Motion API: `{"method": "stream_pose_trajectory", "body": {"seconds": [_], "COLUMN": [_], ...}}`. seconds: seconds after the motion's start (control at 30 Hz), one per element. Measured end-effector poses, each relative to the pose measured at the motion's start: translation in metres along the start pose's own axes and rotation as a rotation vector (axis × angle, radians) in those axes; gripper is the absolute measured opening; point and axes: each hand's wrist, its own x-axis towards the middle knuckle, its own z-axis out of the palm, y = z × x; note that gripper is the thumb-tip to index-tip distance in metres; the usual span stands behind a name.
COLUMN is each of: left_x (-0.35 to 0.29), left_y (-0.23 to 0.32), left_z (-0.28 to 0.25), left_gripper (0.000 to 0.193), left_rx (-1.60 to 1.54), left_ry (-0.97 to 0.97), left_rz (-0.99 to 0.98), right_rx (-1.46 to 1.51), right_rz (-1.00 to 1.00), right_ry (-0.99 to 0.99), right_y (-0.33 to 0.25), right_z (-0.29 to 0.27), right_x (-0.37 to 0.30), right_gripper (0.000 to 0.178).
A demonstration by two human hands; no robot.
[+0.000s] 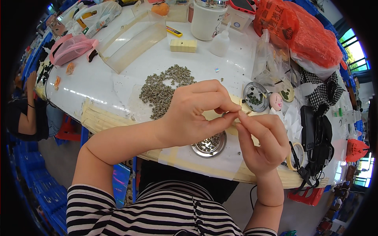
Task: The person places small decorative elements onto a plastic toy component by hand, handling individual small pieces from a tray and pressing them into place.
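Note:
My left hand (pixel 201 108) and my right hand (pixel 264 137) meet over the front of the table, thumbs and forefingers pinched fingertip to fingertip. Whatever sits between the fingers is too small or too hidden to name. Below the hands, a round metal dish (pixel 221 148) holds small metallic pieces, partly covered by my left hand. Behind my left wrist spreads a loose heap of small grey metallic parts (pixel 157 92). Past my right hand stands a round clear dish (pixel 246 100) with small dark pieces in it.
A long clear tray (pixel 134 43), a pale wooden block (pixel 183 46), a white squeeze bottle (pixel 220 42) and a large white cup (pixel 205 21) stand farther back. At right are red plastic bags (pixel 301 31), a tape roll (pixel 296 155) and a black pouch (pixel 323 143). Another person (pixel 27 114) sits at left.

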Motion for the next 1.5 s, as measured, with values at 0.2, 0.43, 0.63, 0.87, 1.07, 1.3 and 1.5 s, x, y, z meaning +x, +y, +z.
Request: {"method": "stream_pose_trajectory", "body": {"seconds": [0.2, 0.43, 0.63, 0.87, 1.07, 1.3, 1.5], "left_x": [0.001, 0.001, 0.001, 0.0, -0.001, -0.001, 0.0], "left_y": [-0.001, -0.002, -0.001, -0.002, -0.003, 0.0, -0.001], "left_z": [-0.001, -0.001, -0.002, -0.002, -0.002, 0.001, -0.001], "left_gripper": [0.019, 0.02, 0.022, 0.023, 0.023, 0.018, 0.012], "left_rx": [-0.011, -0.056, -0.044, -0.005, 0.023, 0.033, -0.004], "left_ry": [0.01, 0.04, 0.05, 0.041, -0.002, 0.025, -0.01], "left_rz": [-0.037, 0.0, 0.025, 0.111, 0.168, 0.047, -0.058], "right_rx": [-0.035, 0.378, 0.542, 0.759, 0.862, 0.011, -0.076], "right_rz": [-0.026, 0.37, 0.544, 0.734, 0.776, 0.083, -0.061], "right_ry": [0.004, -0.046, -0.063, -0.065, -0.075, 0.01, -0.011], "right_y": [0.001, 0.001, 0.001, -0.002, 0.002, 0.0, 0.001], "right_z": [0.002, -0.005, -0.008, -0.008, -0.007, 0.002, 0.005], "right_x": [0.002, -0.002, -0.003, -0.002, -0.004, -0.001, 0.002], "right_gripper": [0.034, 0.025, 0.022, 0.019, 0.01, 0.025, 0.032]}}
